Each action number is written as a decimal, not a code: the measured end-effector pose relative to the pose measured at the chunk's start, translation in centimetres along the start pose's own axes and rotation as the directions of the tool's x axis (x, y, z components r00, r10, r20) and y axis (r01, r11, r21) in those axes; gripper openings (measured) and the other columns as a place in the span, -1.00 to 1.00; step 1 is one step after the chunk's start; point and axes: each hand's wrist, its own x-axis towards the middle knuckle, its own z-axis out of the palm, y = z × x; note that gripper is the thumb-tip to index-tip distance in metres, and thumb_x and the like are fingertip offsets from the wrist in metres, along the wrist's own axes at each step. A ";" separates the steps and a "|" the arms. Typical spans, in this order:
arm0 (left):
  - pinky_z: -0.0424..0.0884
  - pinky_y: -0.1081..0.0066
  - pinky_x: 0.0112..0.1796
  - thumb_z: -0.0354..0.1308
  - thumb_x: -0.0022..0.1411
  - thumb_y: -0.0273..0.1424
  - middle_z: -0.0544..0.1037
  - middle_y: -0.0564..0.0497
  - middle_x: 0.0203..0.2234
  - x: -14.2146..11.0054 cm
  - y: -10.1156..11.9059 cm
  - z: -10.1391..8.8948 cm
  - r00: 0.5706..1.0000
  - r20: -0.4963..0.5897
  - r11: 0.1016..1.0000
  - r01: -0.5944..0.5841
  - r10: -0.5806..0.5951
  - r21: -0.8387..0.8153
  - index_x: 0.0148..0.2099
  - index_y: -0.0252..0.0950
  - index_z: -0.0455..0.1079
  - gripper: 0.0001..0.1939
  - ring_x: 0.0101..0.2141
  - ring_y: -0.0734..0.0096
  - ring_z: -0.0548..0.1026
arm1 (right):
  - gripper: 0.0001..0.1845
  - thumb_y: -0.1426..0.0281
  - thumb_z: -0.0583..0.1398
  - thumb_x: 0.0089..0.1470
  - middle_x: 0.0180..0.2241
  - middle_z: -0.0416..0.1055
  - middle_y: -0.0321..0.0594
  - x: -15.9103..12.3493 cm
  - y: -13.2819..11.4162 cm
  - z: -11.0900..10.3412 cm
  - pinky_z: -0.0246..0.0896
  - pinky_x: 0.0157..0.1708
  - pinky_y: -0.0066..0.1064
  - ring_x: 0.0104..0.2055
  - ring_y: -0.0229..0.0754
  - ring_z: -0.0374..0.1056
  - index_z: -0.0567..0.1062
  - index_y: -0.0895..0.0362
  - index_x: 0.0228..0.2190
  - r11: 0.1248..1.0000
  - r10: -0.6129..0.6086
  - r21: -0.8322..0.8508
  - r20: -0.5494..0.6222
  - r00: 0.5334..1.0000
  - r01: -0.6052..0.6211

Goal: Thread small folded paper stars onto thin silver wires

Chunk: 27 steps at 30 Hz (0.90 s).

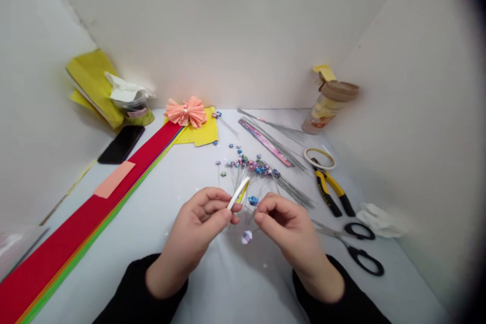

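Note:
A narrow paper strip [239, 193], white on one face with some yellow showing beside it, is pinched between the thumb and fingers of my left hand [201, 223]. My right hand [290, 225] is closed in a pinch just to its right; whatever lies between those fingertips is too fine to make out. Close to the right fingertips are a blue folded star [253, 201] and, lower down, a pale purple star [246, 237] with thin wire near it. Beyond my hands lies a cluster of small coloured stars [261, 168] on wire stems.
Loose wires [294, 192], a patterned strip packet [266, 142], a tape roll [319, 158], pliers [330, 187], scissors [355, 243] and a cup [328, 106] are right. Leftward lie stacked coloured sheets [87, 212], a pink paper bow [186, 111], a phone [121, 144] and a tissue-topped tub [134, 109].

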 end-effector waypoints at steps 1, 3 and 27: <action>0.42 0.50 -0.32 0.28 0.08 -0.44 0.64 0.07 -0.44 0.0 0.0 -0.1 1.000 -0.004 1.000 0.005 -0.005 -0.013 -0.25 -0.25 0.39 -0.83 -0.43 0.50 0.56 | -0.87 0.44 0.21 -0.02 -0.58 0.28 -0.35 0.0 -0.1 0.0 0.10 -0.46 -0.41 -0.50 -0.27 0.19 0.42 0.11 -0.57 1.000 -0.011 -0.004 0.000 1.000 0.011; 0.40 0.51 -0.34 0.29 0.04 -0.47 0.62 0.07 -0.47 0.2 0.0 -0.1 1.000 -0.018 0.999 0.010 -0.011 -0.036 -0.31 -0.27 0.43 -0.87 -0.46 0.51 0.54 | -0.87 0.45 0.21 -0.03 -0.58 0.28 -0.35 0.1 -0.2 0.1 0.10 -0.47 -0.41 -0.50 -0.27 0.19 0.42 0.11 -0.57 1.000 -0.024 -0.014 0.000 1.000 0.024; 0.43 0.49 -0.26 0.18 0.19 -0.56 0.61 0.02 -0.34 0.6 0.8 -1.5 0.700 0.154 0.458 -0.601 0.697 0.656 -0.17 -0.24 0.51 -0.81 -0.30 0.46 0.53 | -0.91 0.44 0.28 -0.01 -0.38 0.42 -0.24 0.0 0.2 -0.4 0.19 -0.37 -0.41 -0.36 -0.23 0.31 0.51 0.10 -0.53 0.979 -0.065 0.203 0.217 0.974 0.020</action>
